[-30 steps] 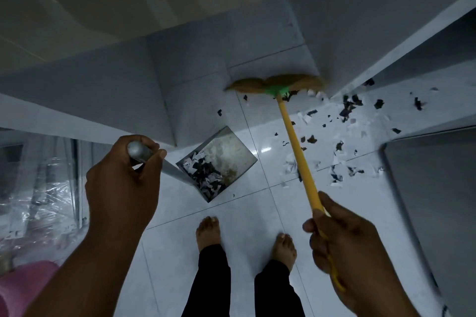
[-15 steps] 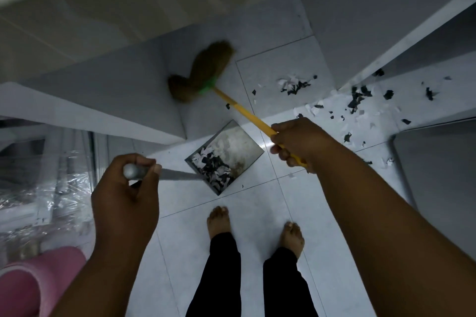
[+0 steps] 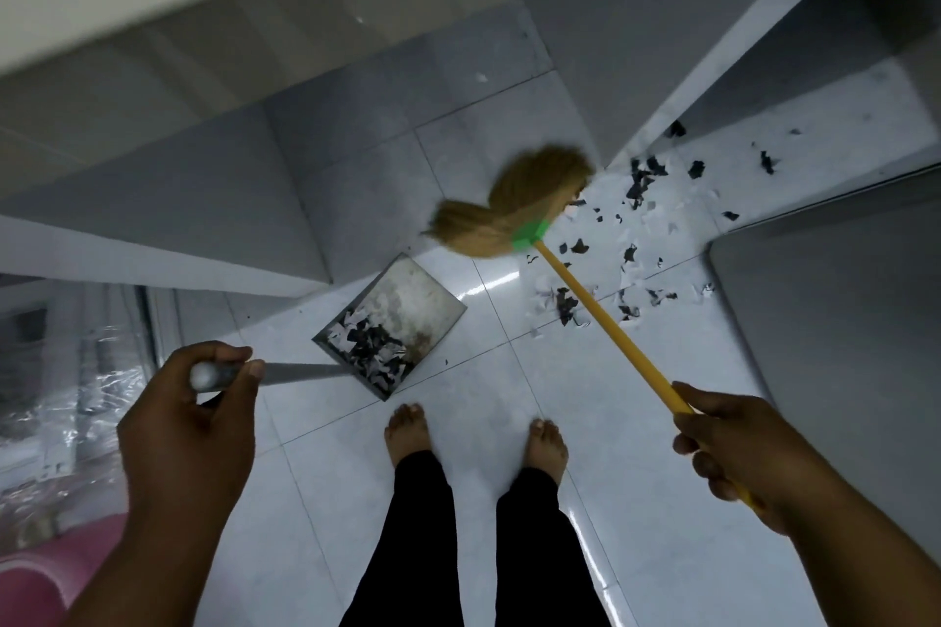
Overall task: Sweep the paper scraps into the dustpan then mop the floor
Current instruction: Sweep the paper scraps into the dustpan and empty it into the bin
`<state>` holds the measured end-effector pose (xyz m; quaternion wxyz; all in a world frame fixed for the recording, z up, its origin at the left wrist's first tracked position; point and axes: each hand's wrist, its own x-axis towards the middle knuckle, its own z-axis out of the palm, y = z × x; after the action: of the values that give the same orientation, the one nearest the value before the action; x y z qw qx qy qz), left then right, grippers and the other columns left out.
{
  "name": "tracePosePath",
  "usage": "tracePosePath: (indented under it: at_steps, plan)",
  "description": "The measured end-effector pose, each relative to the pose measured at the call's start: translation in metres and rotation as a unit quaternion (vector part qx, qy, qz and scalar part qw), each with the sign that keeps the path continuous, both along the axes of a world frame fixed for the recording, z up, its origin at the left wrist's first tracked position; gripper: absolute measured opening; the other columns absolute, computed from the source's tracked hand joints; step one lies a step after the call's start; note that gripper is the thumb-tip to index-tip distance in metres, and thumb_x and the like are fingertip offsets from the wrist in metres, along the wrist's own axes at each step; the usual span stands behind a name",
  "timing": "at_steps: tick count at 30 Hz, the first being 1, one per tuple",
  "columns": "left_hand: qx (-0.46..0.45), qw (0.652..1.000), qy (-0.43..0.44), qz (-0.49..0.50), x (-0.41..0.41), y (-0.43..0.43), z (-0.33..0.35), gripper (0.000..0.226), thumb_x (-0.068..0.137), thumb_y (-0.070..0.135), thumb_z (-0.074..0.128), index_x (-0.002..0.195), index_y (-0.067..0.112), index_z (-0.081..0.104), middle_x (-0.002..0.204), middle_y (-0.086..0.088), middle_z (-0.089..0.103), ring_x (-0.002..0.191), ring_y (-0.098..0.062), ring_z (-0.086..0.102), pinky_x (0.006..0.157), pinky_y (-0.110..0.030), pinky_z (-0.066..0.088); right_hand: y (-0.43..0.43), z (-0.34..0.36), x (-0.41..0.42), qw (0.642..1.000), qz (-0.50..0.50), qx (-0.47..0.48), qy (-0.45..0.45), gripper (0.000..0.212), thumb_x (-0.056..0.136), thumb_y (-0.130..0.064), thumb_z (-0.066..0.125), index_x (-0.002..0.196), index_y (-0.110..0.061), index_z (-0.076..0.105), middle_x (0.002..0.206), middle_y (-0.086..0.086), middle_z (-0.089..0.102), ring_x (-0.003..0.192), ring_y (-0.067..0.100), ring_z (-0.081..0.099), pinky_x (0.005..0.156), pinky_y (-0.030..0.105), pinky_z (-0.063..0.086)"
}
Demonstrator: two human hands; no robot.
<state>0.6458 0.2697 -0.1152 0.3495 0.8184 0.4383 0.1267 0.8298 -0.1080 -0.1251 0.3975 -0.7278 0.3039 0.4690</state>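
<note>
My left hand (image 3: pixel 188 428) is wrapped around the dustpan (image 3: pixel 402 316) handle; the pan sits on the floor (image 3: pixel 636 499) ahead of my feet (image 3: pixel 476 435), scraps (image 3: pixel 631 250) already piled inside. My right hand (image 3: pixel 733 448) clamps the broom (image 3: pixel 514 206) stick, its blurred bristles between pan and loose scraps.

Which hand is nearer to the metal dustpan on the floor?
The left. The left hand grips the end of the handle of the dustpan. The right hand holds the yellow broom handle further right, apart from the dustpan, beyond both feet.
</note>
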Motion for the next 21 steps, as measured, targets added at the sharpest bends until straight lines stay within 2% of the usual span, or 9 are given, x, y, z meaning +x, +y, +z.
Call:
tracePosePath:
  at_steps: [3,6,8,14,16,18,19,21]
  plan:
    - [0.003,1.000,0.012,0.000,0.001,-0.005,0.001,0.013,0.088,0.013,0.071,0.096,0.022,0.066,0.086,0.019,0.067,0.077,0.017,0.059,0.069,0.005,0.040,-0.010,0.045,-0.020,0.999,-0.020,0.046,0.011,0.018,0.095,-0.011,0.058,0.103,-0.017,0.073,0.063,0.017,0.060,0.043,0.020,0.039,0.040,0.023,0.032]
    - [-0.002,1.000,0.011,-0.004,0.000,-0.009,-0.002,0.015,0.088,0.011,0.070,0.097,0.022,0.066,0.088,0.014,0.067,0.075,0.015,0.059,0.068,0.004,0.041,-0.004,0.079,-0.027,0.995,-0.029,0.093,-0.014,0.032,0.094,-0.002,0.057,0.102,-0.028,0.074,0.064,0.018,0.062,0.041,0.022,0.037,0.039,0.023,0.034]
    - [-0.007,1.000,0.005,0.000,0.000,-0.011,-0.003,0.015,0.088,0.011,0.070,0.097,0.023,0.065,0.087,0.023,0.066,0.075,0.016,0.059,0.068,0.005,0.041,0.011,0.084,-0.019,0.992,-0.021,0.112,-0.046,0.035,0.094,-0.002,0.057,0.105,-0.031,0.073,0.067,0.017,0.062,0.042,0.021,0.038,0.039,0.023,0.034]
    - [0.003,1.000,-0.005,0.005,-0.004,-0.013,-0.006,0.014,0.088,0.013,0.071,0.094,0.024,0.065,0.091,0.018,0.065,0.072,0.016,0.059,0.064,0.003,0.041,0.114,0.025,0.072,0.984,0.029,0.135,-0.113,0.028,0.094,-0.006,0.055,0.116,-0.019,0.065,0.072,0.014,0.063,0.045,0.013,0.046,0.040,0.023,0.035]
    - [0.005,1.000,-0.004,0.008,-0.007,-0.010,-0.010,0.014,0.088,0.016,0.070,0.095,0.027,0.065,0.091,0.014,0.068,0.068,0.012,0.061,0.060,-0.003,0.044,0.156,0.001,0.109,0.983,0.040,0.136,-0.121,0.022,0.094,-0.007,0.052,0.112,-0.007,0.064,0.075,0.015,0.063,0.045,0.013,0.048,0.042,0.024,0.038]
    - [-0.002,1.000,-0.004,0.017,-0.010,-0.007,-0.012,0.015,0.088,0.019,0.071,0.094,0.031,0.064,0.091,0.011,0.070,0.070,0.005,0.064,0.062,-0.015,0.049,0.191,-0.019,0.137,0.984,0.043,0.134,-0.110,0.017,0.096,-0.009,0.049,0.107,-0.003,0.060,0.076,0.013,0.062,0.043,0.010,0.047,0.041,0.022,0.038]
    - [-0.006,1.000,-0.005,0.020,-0.011,-0.006,-0.013,0.016,0.088,0.019,0.071,0.094,0.033,0.064,0.092,0.015,0.070,0.072,0.004,0.065,0.063,-0.017,0.049,0.203,-0.028,0.147,0.985,0.045,0.134,-0.097,0.015,0.097,-0.010,0.048,0.106,-0.003,0.057,0.076,0.012,0.061,0.044,0.009,0.047,0.041,0.020,0.037]
    - [-0.002,1.000,0.003,0.012,-0.010,-0.008,-0.011,0.017,0.088,0.019,0.071,0.092,0.035,0.064,0.093,0.030,0.067,0.077,0.010,0.063,0.063,-0.004,0.046,0.216,-0.045,0.158,0.988,0.045,0.134,-0.062,0.012,0.099,-0.011,0.045,0.105,-0.003,0.052,0.077,0.010,0.059,0.046,0.008,0.045,0.042,0.017,0.036]
